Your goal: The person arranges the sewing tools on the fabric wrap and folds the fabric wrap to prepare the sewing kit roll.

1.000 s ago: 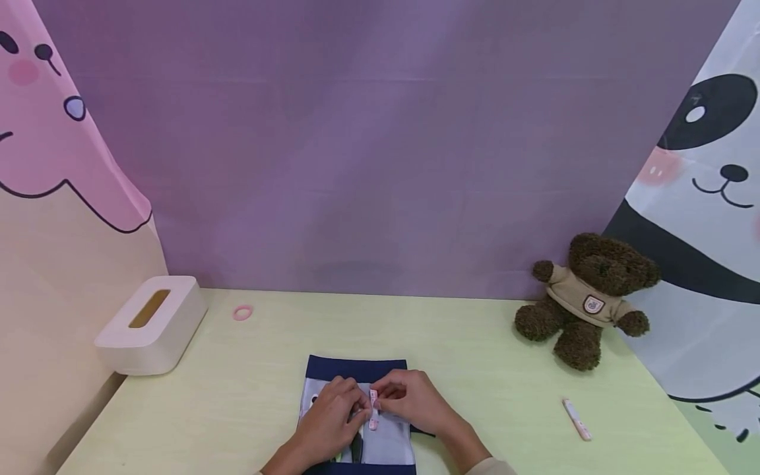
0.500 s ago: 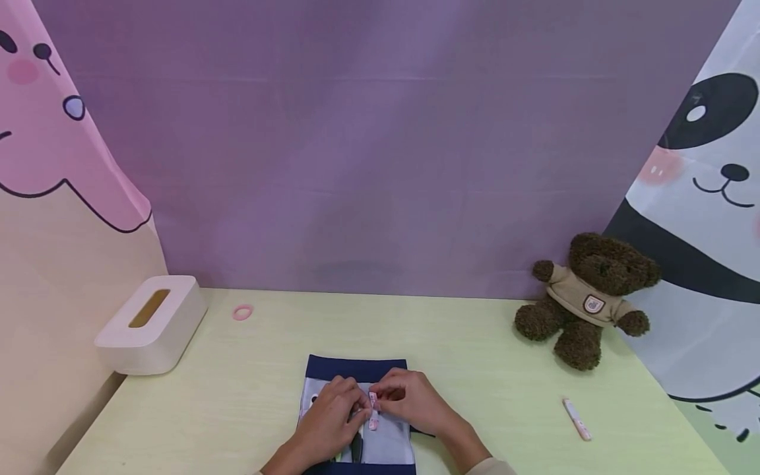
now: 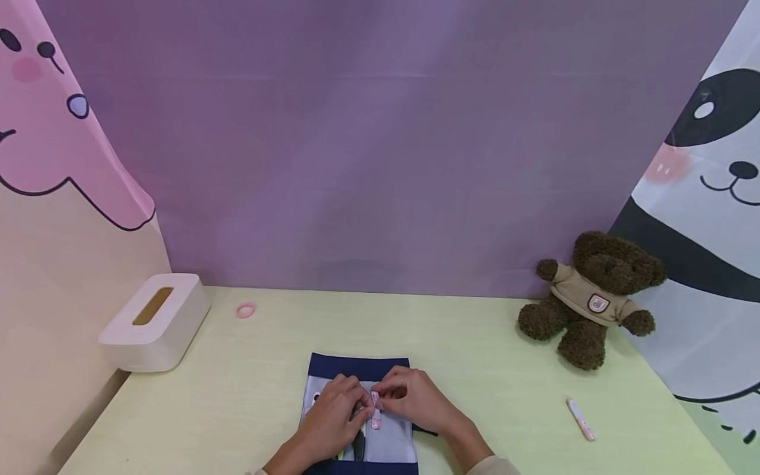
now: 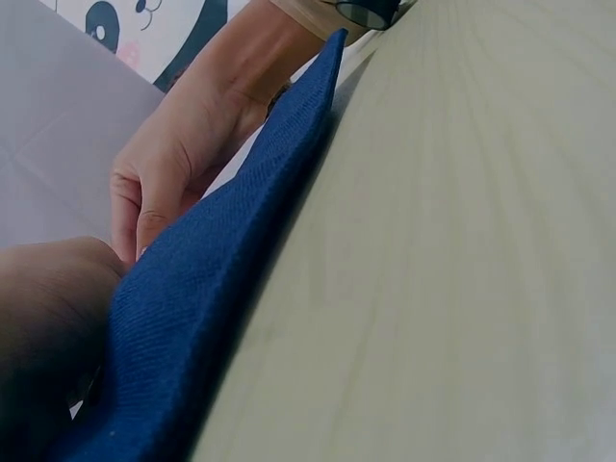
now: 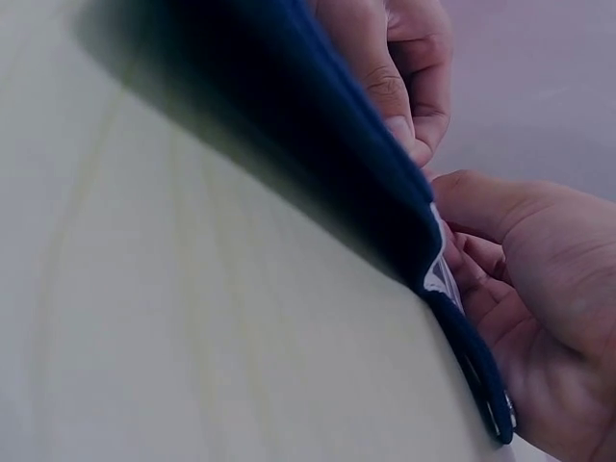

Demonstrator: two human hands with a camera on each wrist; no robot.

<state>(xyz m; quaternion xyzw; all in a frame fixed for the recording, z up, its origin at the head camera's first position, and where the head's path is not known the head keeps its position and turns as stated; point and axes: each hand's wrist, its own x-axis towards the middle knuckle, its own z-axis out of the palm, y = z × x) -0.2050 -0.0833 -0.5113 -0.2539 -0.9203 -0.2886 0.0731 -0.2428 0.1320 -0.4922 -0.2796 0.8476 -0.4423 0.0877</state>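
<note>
A navy and pale grey fabric case (image 3: 392, 448) lies opened flat at the table's near edge. On it stands a slim pink-and-white pen (image 3: 376, 422), partly covered by fingers. My right hand (image 3: 421, 402) pinches the pen's upper part between thumb and forefinger. Close beside it, my left hand (image 3: 335, 419) lies over the case, its thumb and forefinger bent together at the case's middle. What exactly they grip there is hidden. A dark slim item (image 3: 359, 447) shows below the left hand. In the left wrist view the case's navy flap (image 4: 212, 241) blocks the fingertips.
Right of the case lies a similar pink-and-white pen (image 3: 580, 419). A brown teddy bear (image 3: 588, 297) sits at the back right. At the back left are a white tissue box (image 3: 157, 323) and a pink ring (image 3: 245, 310). A purple curtain (image 3: 380, 165) hangs behind the table.
The pen has shifted slightly toward the near side under the fingers. Both hands otherwise keep their places; the head view has moved a little.
</note>
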